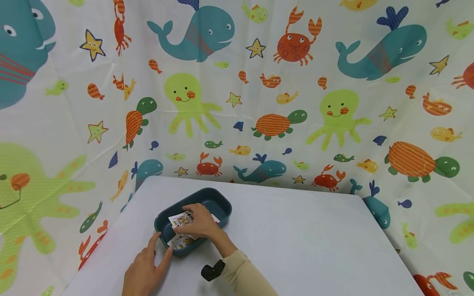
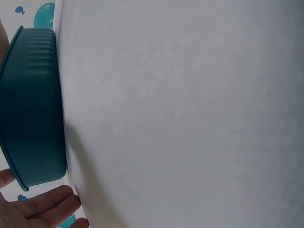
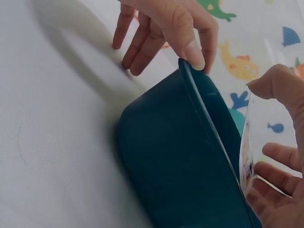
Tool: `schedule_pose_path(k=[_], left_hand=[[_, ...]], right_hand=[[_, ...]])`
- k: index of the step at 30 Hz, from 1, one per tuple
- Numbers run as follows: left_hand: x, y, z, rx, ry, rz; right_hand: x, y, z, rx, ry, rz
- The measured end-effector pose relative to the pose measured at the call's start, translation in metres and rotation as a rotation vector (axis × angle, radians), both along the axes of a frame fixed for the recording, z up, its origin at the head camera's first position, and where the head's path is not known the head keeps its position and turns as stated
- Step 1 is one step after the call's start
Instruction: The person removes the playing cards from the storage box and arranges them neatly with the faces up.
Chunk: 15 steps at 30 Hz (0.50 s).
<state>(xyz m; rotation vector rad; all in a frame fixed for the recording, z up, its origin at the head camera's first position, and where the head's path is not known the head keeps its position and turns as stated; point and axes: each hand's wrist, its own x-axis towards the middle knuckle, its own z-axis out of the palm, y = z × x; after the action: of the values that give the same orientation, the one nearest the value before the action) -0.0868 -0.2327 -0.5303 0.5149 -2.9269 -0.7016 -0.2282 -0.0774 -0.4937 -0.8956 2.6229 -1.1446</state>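
A dark teal plastic bin [image 1: 219, 205] with rounded corners stands on the table. My left hand [image 1: 144, 267] grips its near-left corner, thumb and index finger at the rim; the right wrist view shows this hand [image 3: 166, 26] with its other fingers hanging free. Over the bin, my right hand [image 1: 203, 222] pinches playing cards [image 1: 181, 219], thumb on one edge and fingers on the other. A held card [image 3: 246, 152] appears nearly edge-on in the right wrist view. More face cards [image 1: 181, 242] lie inside the bin, below the hand. How many are held is hidden.
The white tabletop [image 1: 303, 242] stretches to the right of the bin. Behind and to the left hangs a curtain [image 1: 222, 135] printed with sea animals. A black band with a small device [image 1: 212, 271] is on the right wrist.
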Motion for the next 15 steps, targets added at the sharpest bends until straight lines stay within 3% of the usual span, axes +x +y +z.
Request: schedule_pose_path(k=[5,15], left_hand=[[-0.001,-0.001,-0.001,0.007,-0.007,0.0],[-0.003,-0.003,0.0,0.003,-0.008,-0.007]], right_hand=[[0.003,0.006,0.001,-0.052,-0.034,-0.026],[0.008,0.03,0.013,-0.235,-0.074,0.018]])
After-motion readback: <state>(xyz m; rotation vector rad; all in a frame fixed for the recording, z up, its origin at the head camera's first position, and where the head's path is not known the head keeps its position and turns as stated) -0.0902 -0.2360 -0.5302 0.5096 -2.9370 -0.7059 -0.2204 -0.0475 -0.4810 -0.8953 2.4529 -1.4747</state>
